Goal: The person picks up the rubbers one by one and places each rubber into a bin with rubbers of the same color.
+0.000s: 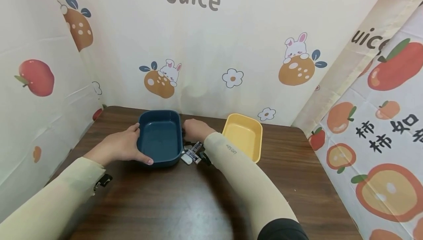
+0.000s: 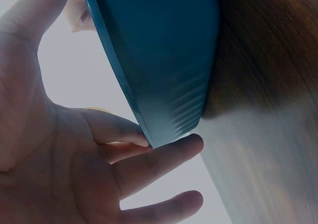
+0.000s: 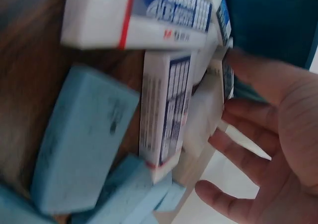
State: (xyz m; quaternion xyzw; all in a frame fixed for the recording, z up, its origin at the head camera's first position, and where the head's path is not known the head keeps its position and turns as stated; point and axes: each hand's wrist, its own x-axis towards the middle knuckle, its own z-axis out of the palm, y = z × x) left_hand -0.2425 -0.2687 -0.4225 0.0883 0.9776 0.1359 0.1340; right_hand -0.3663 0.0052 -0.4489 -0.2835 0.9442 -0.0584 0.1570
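My left hand (image 1: 122,145) grips the left side of a dark blue tray (image 1: 161,141), thumb at the near edge and fingers along the rim. The left wrist view shows the ribbed outer wall of this tray (image 2: 164,60) beside the fingers (image 2: 159,162). My right hand (image 1: 196,130) reaches down on the tray's right side. In the right wrist view its thumb and index finger pinch a small sleeved eraser (image 3: 227,77). Other white erasers in blue printed sleeves (image 3: 166,105) and light blue blocks (image 3: 84,139) lie around it on the table.
A yellow tray (image 1: 242,135) stands to the right, partly behind my right forearm. The brown wooden table (image 1: 158,203) ends at a printed cloth (image 1: 205,49) at the back. More printed cloth hangs on both sides.
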